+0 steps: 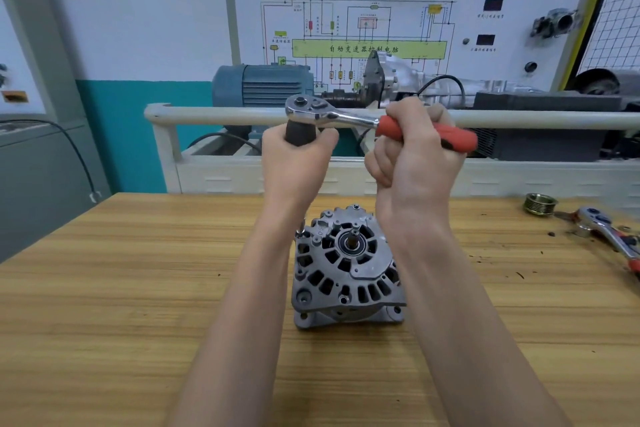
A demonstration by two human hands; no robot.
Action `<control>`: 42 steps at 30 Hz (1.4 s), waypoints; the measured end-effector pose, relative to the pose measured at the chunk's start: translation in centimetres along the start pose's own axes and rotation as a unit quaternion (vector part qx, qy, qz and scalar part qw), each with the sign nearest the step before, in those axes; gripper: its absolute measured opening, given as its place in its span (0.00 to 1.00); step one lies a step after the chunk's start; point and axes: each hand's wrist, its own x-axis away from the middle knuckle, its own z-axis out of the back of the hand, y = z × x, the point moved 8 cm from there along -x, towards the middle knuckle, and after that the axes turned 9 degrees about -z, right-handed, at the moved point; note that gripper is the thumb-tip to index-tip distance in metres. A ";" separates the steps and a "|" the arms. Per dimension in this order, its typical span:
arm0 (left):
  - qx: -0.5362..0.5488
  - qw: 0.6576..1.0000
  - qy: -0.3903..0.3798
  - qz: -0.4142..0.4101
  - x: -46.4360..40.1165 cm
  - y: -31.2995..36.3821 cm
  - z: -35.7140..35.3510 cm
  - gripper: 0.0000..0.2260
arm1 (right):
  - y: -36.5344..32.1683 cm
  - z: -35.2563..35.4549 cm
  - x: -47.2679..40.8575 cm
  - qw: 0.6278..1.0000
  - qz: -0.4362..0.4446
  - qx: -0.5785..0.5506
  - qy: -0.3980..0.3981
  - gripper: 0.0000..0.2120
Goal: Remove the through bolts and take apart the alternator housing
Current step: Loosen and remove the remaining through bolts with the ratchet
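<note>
On the wooden workbench (pixel 104 288) the alternator (pixel 346 267) sits shaft-up between the person's forearms, housing not yet split, nothing touching it. That pose makes sense: the flat base keeps it steady and leaves the through bolts reachable from the top. One thin bolt or stud (pixel 302 227) looks like it's sticking up at the upper-left corner, though it's too small to be sure.

Both hands are raised well above it with the ratchet wrench (pixel 332 114). Right hand (pixel 415 149) is wrapped in a fist round the red handle, and left hand (pixel 298 156) has its fingers curled round the dark socket (pixel 300 133) hanging under the ratchet head. My guess is the socket is being seated or swapped — you steady the handle with one hand so the other can push or pull the socket on the drive. So the bolt work itself hasn't begun at this corner, I'd say.

Off at the right edge of the bench there's a second ratchet (pixel 609 236) lying flat, and just beside it the grooved pulley (pixel 540 204), already off the shaft and parked out of the way.
</note>
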 end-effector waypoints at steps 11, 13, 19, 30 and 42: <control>0.126 0.949 -0.290 0.000 1.0 0.7 -1.7 0.18 | 1.3 -2.3 -3.0 0.972 -0.180 0.064 -0.138 0.23; 0.107 0.977 -0.186 0.001 0.2 0.3 -0.9 0.18 | 1.1 -1.3 -2.0 0.990 -0.110 0.024 -0.086 0.15; 0.018 0.999 0.049 -0.002 0.2 0.0 0.3 0.16 | 0.3 0.0 0.4 1.000 0.009 -0.009 0.009 0.20; 0.120 0.932 -0.342 -0.009 1.4 0.9 -1.3 0.17 | 1.0 -3.0 -2.2 0.960 -0.192 0.122 -0.163 0.26; 0.025 0.992 -0.122 -0.016 0.0 0.1 -0.9 0.14 | -0.3 0.3 -0.6 0.998 -0.057 0.023 -0.022 0.20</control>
